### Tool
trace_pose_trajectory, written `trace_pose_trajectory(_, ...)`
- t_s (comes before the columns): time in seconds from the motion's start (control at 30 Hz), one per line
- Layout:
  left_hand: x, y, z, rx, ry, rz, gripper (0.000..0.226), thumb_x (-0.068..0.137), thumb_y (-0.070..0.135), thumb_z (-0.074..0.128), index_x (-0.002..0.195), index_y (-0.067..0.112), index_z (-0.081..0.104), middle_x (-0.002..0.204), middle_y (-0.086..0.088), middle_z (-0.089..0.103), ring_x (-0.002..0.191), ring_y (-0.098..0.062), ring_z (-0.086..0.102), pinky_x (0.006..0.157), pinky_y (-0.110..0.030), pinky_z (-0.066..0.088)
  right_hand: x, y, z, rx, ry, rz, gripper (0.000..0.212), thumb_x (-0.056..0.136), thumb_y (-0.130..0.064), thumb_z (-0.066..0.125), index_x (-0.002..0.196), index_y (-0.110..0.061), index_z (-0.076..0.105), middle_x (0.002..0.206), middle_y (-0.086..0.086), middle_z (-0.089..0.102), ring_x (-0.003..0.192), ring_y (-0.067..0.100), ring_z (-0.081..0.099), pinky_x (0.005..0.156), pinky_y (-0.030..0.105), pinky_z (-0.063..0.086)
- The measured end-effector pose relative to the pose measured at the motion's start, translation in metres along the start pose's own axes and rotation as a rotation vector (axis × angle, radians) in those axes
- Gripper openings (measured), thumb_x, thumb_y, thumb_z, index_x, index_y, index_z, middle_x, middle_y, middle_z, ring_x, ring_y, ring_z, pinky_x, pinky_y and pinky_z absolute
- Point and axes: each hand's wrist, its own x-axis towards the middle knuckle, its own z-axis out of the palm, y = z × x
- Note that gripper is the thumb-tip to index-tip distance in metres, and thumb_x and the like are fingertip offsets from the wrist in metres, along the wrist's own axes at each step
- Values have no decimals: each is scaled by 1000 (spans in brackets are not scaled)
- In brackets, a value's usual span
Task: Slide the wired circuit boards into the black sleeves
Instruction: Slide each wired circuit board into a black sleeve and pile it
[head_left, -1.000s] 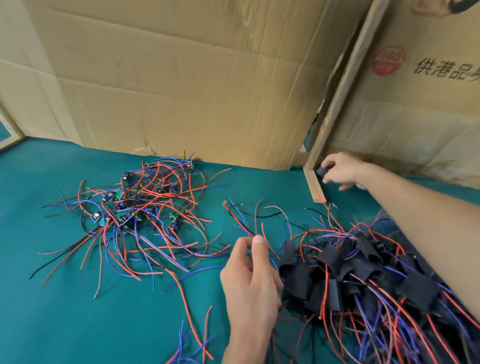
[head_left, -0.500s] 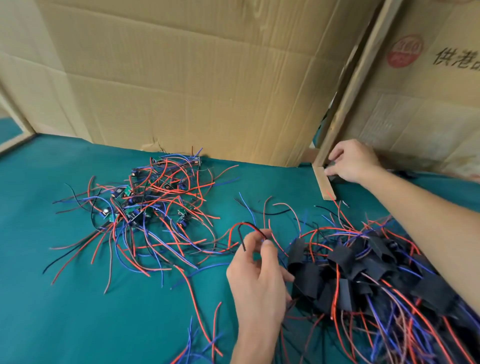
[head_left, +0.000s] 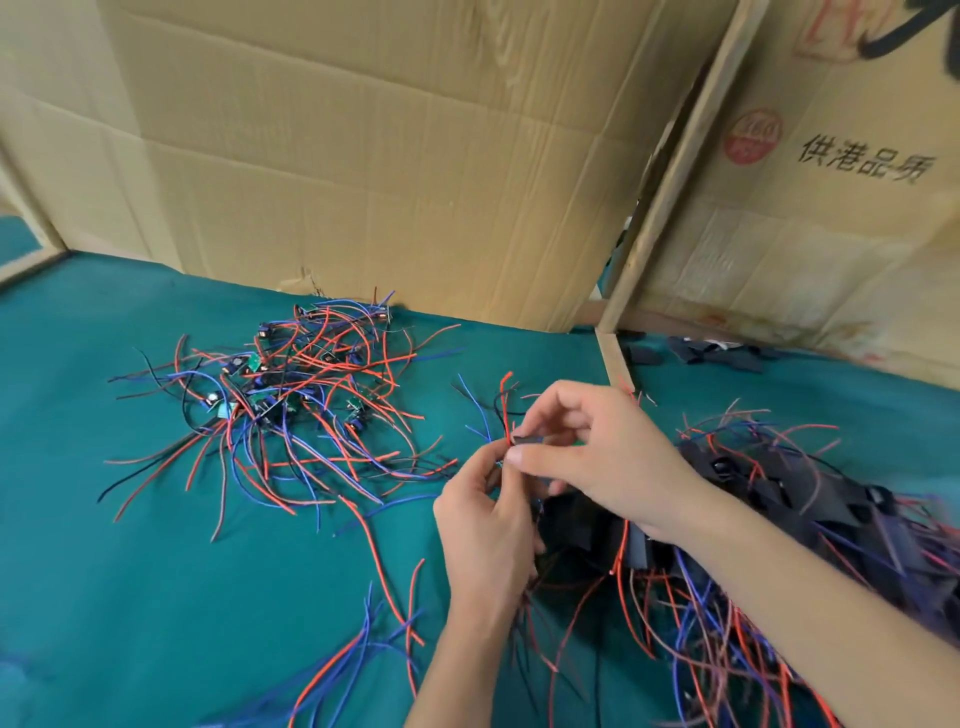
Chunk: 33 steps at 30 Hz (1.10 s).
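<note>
Best bet here: keep wires bunched straight, feed slowly into sleeve mouth, no forcing. Left hand (head_left: 488, 525) curled, pinching wires of a circuit board (head_left: 506, 415). Just beyond, right hand (head_left: 587, 452) pinching a black sleeve (head_left: 530, 440). Right of that, finished sleeved pile (head_left: 810, 499). Left, bare boards heap (head_left: 280, 395). Farther back, spare sleeves (head_left: 696, 353) by cardboard (head_left: 363, 156). No real containers.

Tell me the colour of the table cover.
Teal green table cover, seen best in the head view.
</note>
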Motion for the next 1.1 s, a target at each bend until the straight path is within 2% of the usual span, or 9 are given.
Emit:
trace_pose_trajectory(0.1, 0, -2, 0, -19, -6, -11, 20, 85, 25, 53, 84, 19, 71, 61, 4, 67, 45, -12, 52, 45, -22, 38, -4, -2, -5, -69, -84, -15, 21, 74, -10, 87, 87, -11, 70, 88, 11, 75, 72, 20, 68, 76, 46, 59)
trace_pose_trajectory(0.23, -1, -1, 0, -56, -31, -2, 22, 83, 25, 49, 79, 25, 71, 55, 1, 63, 39, -12, 46, 41, -19, 33, -3, -3, -10, -52, -99, 19, 27, 72, -4, 90, 90, -9, 69, 90, 8, 76, 67, 14, 65, 71, 34, 56)
trace_pose_trajectory(0.33, -1, -1, 0, -83, -36, -27, 23, 86, 23, 52, 82, 30, 74, 53, -3, 61, 38, -13, 44, 40, -18, 33, 0, -3, -10, -46, -120, 54, 32, 71, -5, 91, 96, -12, 73, 93, 0, 75, 71, 6, 63, 79, 32, 55)
trace_pose_trajectory(0.47, 2, -4, 0, -88, 1, -60, 29, 97, 10, 56, 88, 33, 72, 56, -17, 62, 38, -16, 42, 41, -19, 32, -2, -1, -12, 52, -108, 94, 27, 74, 2, 87, 94, -13, 78, 90, 16, 74, 76, 16, 67, 80, 37, 58)
trace_pose_trajectory(0.57, 4, -6, 2, -83, 15, -72, 22, 98, 13, 56, 89, 26, 72, 51, -12, 61, 34, -15, 42, 41, -18, 32, -6, 0, -13, 57, 56, 26, 22, 74, -1, 87, 88, -16, 78, 82, 5, 76, 67, 14, 71, 68, 26, 57)
trace_pose_trajectory(0.77, 3, -7, 7, -95, 56, -85, 22, 100, 24, 56, 83, 30, 68, 49, -10, 59, 31, -17, 39, 40, -17, 30, -18, -12, -18, 147, 618, -271, 20, 77, -17, 85, 89, -24, 71, 85, -3, 73, 75, 13, 75, 72, 25, 59)
trace_pose_trajectory(0.87, 2, -6, 9, -47, 82, -64, 22, 100, 23, 57, 81, 31, 67, 48, -8, 58, 31, -16, 41, 41, -19, 33, -26, -18, 10, 206, 718, -357, 21, 81, -18, 82, 90, -25, 64, 87, -3, 75, 81, 12, 77, 74, 22, 58)
trace_pose_trajectory(0.97, 2, -3, 9, -9, 103, -32, 25, 98, 18, 59, 74, 21, 64, 46, -2, 52, 33, -7, 42, 42, -20, 33, -29, -17, 39, 265, 758, -440, 25, 85, -12, 80, 92, -24, 59, 98, 15, 70, 96, 20, 77, 84, 31, 60)
trace_pose_trajectory(1.1, 0, -2, 8, 43, 109, 27, 28, 97, 12, 61, 70, 17, 63, 40, 10, 43, 34, -5, 41, 41, -11, 27, -21, -15, 51, 269, 841, -444, 27, 86, -2, 79, 91, -15, 56, 98, 21, 65, 101, 20, 76, 86, 36, 60)
